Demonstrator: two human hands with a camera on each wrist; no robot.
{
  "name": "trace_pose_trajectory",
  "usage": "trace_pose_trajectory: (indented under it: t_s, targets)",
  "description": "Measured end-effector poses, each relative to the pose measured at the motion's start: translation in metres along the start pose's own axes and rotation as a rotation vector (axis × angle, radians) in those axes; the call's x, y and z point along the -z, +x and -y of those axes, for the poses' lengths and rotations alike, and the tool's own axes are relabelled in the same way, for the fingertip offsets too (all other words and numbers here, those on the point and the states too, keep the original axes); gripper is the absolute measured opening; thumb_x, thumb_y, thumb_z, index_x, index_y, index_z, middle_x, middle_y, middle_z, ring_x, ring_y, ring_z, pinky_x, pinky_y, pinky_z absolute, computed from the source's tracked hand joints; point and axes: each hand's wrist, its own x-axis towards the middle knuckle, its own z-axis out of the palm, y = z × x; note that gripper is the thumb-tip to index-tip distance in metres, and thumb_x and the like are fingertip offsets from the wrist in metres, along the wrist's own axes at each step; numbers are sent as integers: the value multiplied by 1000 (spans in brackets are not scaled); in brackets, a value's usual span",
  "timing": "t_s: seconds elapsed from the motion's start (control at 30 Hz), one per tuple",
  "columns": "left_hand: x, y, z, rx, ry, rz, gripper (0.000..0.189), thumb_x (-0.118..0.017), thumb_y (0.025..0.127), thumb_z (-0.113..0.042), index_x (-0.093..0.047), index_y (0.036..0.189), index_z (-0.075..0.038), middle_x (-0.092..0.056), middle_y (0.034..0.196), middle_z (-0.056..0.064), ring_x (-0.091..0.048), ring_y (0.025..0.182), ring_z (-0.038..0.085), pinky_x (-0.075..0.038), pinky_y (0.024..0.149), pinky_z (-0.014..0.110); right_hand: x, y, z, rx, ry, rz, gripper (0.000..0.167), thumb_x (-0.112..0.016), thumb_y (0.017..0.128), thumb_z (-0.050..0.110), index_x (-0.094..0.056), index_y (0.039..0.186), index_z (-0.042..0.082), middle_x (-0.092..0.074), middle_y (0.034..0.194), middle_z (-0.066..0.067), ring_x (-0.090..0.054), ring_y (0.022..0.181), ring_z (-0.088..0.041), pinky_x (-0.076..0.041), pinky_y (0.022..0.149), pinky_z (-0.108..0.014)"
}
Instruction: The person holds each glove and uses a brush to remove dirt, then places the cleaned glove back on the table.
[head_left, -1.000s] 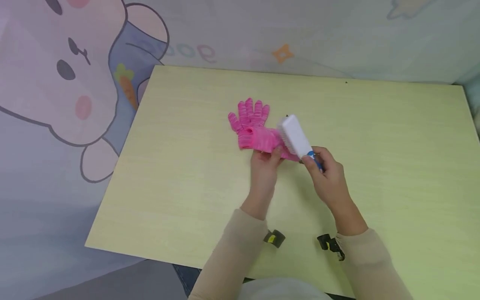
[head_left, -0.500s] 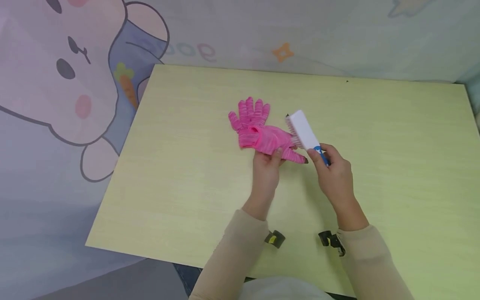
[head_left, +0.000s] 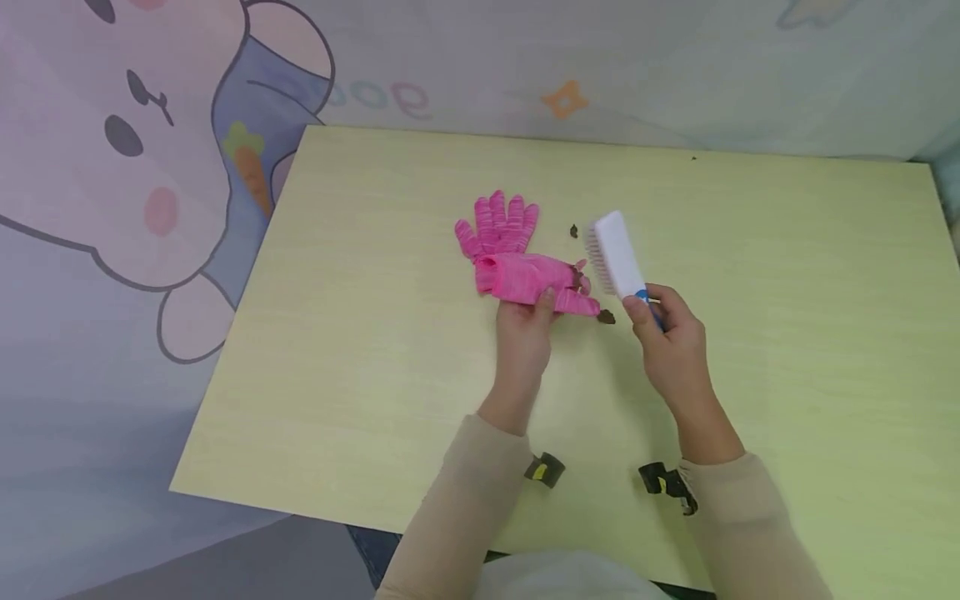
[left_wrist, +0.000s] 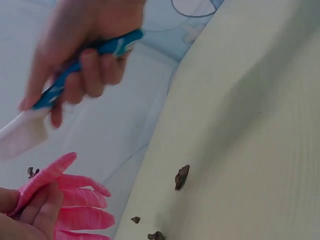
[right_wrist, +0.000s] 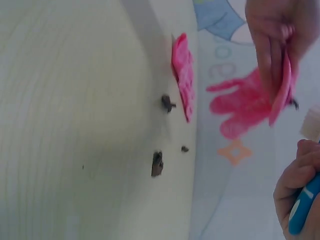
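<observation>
My left hand grips a pink knit glove by its side, holding it above the table. Its fingers point right, and a dark brown bit clings to it in the left wrist view. In my right hand is a brush with a white head and blue handle. The bristles face the glove, with a small gap between them. A second pink glove lies flat behind, its cuff partly hidden by the held one.
Several dark brown crumbs lie on the pale yellow table, such as a larger piece and a small one. A printed curtain hangs along the far and left edges.
The brush has moved right and away from me, off the held glove. That glove has turned and shifted slightly left, and brown bits now show by its fingers. The flat glove stays put.
</observation>
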Motion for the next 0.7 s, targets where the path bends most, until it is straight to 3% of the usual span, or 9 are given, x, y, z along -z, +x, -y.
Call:
trace_pose_trajectory:
  t_s: [0.1, 0.2, 0.33, 0.47, 0.57, 0.7]
  targets:
    - [-2, -3, -1, -24, 31, -1, 28, -50, 92, 5, -44, 118, 10, -56, 114, 21, -57, 103, 20, -50, 83, 28, -6, -2, 2, 55, -135, 30, 38, -56, 92, 34, -58, 113, 2, -62, 77, -11, -45, 59, -15, -35, 47, -22]
    - [-2, -5, -5, -42, 45, -5, 29, -50, 92, 5, -43, 119, 10, -56, 114, 22, -56, 104, 19, -50, 84, 29, -6, -1, 0, 33, -225, -25, 42, -55, 92, 39, -57, 113, 2, -62, 77, -14, -43, 56, -17, -34, 46, -22]
    - [-2, -4, -5, -52, 115, -21, 29, -51, 92, 2, -43, 120, 7, -56, 114, 18, -56, 101, 17, -50, 84, 26, -1, -1, -3, 11, -183, -66, 39, -55, 93, 35, -57, 112, 1, -63, 81, -14, -42, 56, -13, -32, 45, -19]
    - [-4, -3, -2, -91, 181, -10, 25, -51, 92, 3, -45, 115, 8, -56, 108, 17, -55, 99, 15, -47, 86, 24, -8, -5, 0, 91, -127, -19, 33, -59, 91, 28, -58, 111, 1, -64, 78, -14, -42, 55, -13, -32, 46, -19]
    - [-6, -5, -1, -125, 171, 3, 24, -50, 91, 5, -44, 114, 9, -56, 108, 19, -55, 102, 17, -45, 89, 25, -12, -5, -1, 97, -164, -13, 35, -59, 91, 30, -58, 111, 1, -63, 75, -13, -42, 54, -13, -32, 45, -20]
    - [-6, -6, -1, -120, 130, 5, 26, -50, 91, 6, -43, 115, 10, -56, 110, 20, -55, 104, 20, -47, 88, 26, -11, -3, -4, 43, -220, -25, 41, -57, 91, 37, -58, 112, 2, -61, 75, -12, -43, 53, -15, -33, 44, -22]
